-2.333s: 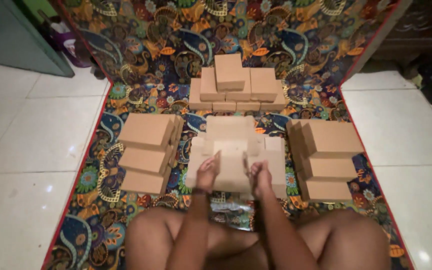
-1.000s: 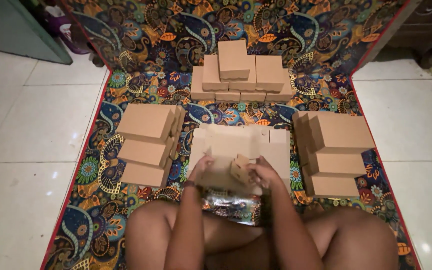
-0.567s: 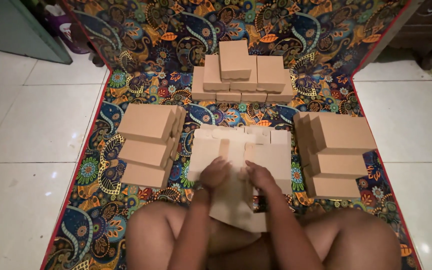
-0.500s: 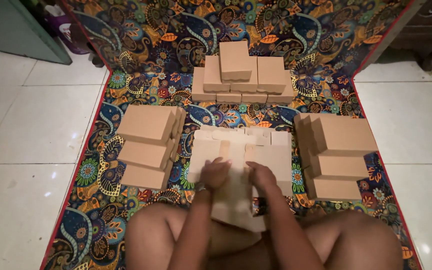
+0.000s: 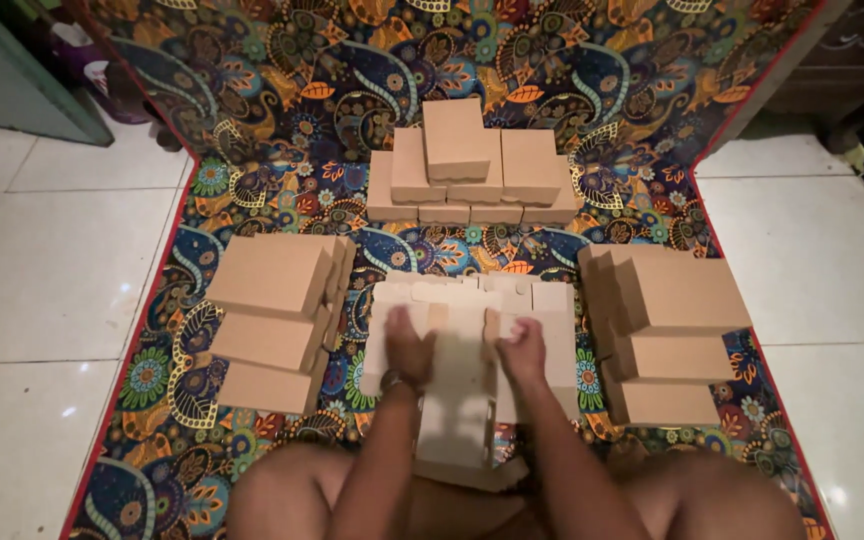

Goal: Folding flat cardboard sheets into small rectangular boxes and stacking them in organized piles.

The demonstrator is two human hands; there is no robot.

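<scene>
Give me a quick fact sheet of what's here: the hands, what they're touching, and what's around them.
Left hand: flat on a pale brown flat cardboard box blank
Right hand: pressing the same blank
Under the blank: a pile of unfolded cardboard blanks
Left side: stack of folded brown cardboard boxes
Right side: similar stack
Far side: third box stack
Surface: colourful paisley mat on a white tiled floor

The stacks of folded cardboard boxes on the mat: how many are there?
3. One stack lies left of the hands, one stack right, one stack at the far side. Boxes behind may be hidden.
</scene>
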